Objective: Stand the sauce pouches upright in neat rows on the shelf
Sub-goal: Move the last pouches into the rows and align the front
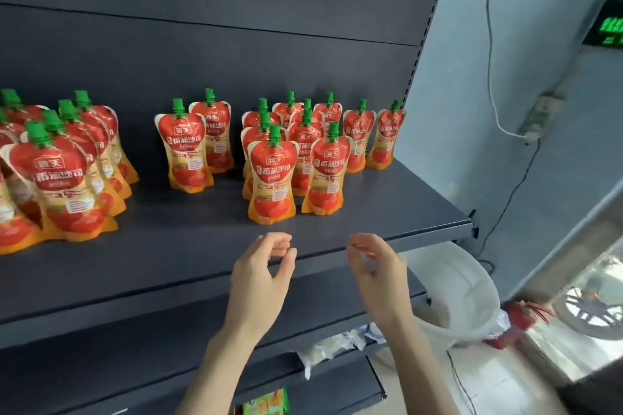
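My left hand [261, 280] & right hand [376, 269]: loose, empty. Tomato sauce pouches [271, 178] prob. soft, tippy; I'd grip just below cap [274, 135].

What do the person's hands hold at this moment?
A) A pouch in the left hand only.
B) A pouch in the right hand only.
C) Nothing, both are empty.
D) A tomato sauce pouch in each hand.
C: the left hand and right hand hover empty, fingers loosely curled, at the front of the shelf, while the tomato sauce pouches sit on it untouched.
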The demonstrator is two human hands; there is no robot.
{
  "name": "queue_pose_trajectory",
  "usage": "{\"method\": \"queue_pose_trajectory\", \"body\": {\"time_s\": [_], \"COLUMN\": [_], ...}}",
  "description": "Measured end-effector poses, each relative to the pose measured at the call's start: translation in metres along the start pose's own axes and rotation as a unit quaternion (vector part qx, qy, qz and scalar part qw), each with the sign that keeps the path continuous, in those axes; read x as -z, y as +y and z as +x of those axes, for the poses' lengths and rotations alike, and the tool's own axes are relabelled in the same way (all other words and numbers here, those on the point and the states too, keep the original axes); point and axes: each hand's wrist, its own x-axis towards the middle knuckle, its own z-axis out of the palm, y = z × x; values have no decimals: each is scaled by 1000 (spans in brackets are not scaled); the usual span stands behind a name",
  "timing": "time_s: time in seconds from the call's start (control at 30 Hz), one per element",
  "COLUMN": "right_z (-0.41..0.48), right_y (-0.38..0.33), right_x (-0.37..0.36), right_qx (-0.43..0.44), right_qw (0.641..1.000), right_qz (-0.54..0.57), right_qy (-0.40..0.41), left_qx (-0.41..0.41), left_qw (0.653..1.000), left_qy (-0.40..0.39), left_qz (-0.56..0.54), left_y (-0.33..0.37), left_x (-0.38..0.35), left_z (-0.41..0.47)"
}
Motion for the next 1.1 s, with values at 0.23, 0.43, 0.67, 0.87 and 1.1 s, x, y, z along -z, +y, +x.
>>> {"method": "queue_pose_trajectory", "body": {"time_s": [0.23,0.43,0.67,0.87,1.1], "right_z": [58,114,164,177,156], "right_y": [30,53,73,80,75], "right_x": [19,-1,-24,-45,-13], "right_qx": [28,36,7,4,-29], "right_qw": [997,994,973,940,863], "right_qz": [49,67,143,215,318], "right_qy": [-51,-79,-180,-266,-391], "left_qx": [9,73,144,216,229], "left_qw": [994,966,953,952,924], "left_qy": [103,243,265,206,299], "left_qz": [33,47,13,69,-70], "left_y": [12,-13,-28,-31,25], "left_x": [-49,-71,-93,-81,-103], "left_z": [33,60,102,101,44]}}
